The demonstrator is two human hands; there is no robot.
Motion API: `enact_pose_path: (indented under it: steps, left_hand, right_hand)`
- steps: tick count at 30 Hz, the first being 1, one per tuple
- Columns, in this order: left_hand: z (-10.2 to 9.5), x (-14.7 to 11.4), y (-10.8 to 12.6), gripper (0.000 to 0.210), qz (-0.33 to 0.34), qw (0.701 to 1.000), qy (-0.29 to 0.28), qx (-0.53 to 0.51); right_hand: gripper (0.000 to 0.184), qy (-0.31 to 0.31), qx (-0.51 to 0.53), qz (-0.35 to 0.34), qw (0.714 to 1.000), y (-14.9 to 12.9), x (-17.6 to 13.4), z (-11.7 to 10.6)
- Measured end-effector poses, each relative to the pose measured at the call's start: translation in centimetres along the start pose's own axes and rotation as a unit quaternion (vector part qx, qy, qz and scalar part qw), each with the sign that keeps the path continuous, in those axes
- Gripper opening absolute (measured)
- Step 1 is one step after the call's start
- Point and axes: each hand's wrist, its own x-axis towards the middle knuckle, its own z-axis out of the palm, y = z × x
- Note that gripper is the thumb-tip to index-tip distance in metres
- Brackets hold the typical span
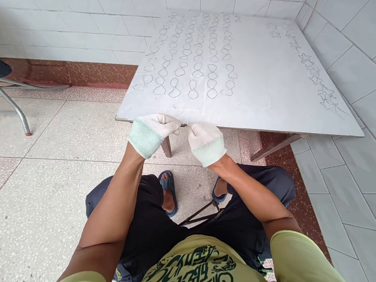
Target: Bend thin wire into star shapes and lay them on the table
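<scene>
Meeting at the near edge of a flat white desk (253, 94), a white-and-mint-gloved left hand (156, 131) and matching right hand (206, 141) pinched a thin silvery wire (185, 121) between their fingers. A broad stretch separated dark figure-eight wires (193, 89) from star-shaped wires (314, 76); white tiled walls (361, 41) bordered two edges.

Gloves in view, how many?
2: a left glove on the left hand and a right glove on the right hand, both by the table's near edge.
</scene>
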Motion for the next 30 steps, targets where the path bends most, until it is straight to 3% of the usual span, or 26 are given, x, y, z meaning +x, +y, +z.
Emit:
enact_pose_path:
  steps: [9,16,22,26,30]
  left_hand:
    - [0.8,-0.5,0.3,0.021,0.002,0.997,0.083,0.003]
    - [1.3,-0.9,-0.2,0.021,0.006,0.993,0.121,0.003]
    - [0.3,-0.9,1.0,0.034,0.013,0.994,0.093,0.064]
    - [-0.7,-1.0,1.8,0.043,0.036,0.990,0.093,0.098]
    - [-0.7,-1.1,1.7,0.042,0.007,0.999,0.020,0.047]
  right_hand:
    - [0.045,-0.054,-0.020,0.036,0.998,-0.9,0.0,-0.5]
    - [0.039,-0.007,-0.016,0.045,0.999,-0.9,-0.5,0.4]
    - [0.043,-0.005,-0.006,0.019,1.000,-0.3,-0.1,0.2]
    - [0.046,-0.031,-0.011,-0.050,0.998,-0.3,0.0,-1.1]
    - [0.048,-0.052,-0.004,-0.085,0.995,-0.5,0.3,-1.9]
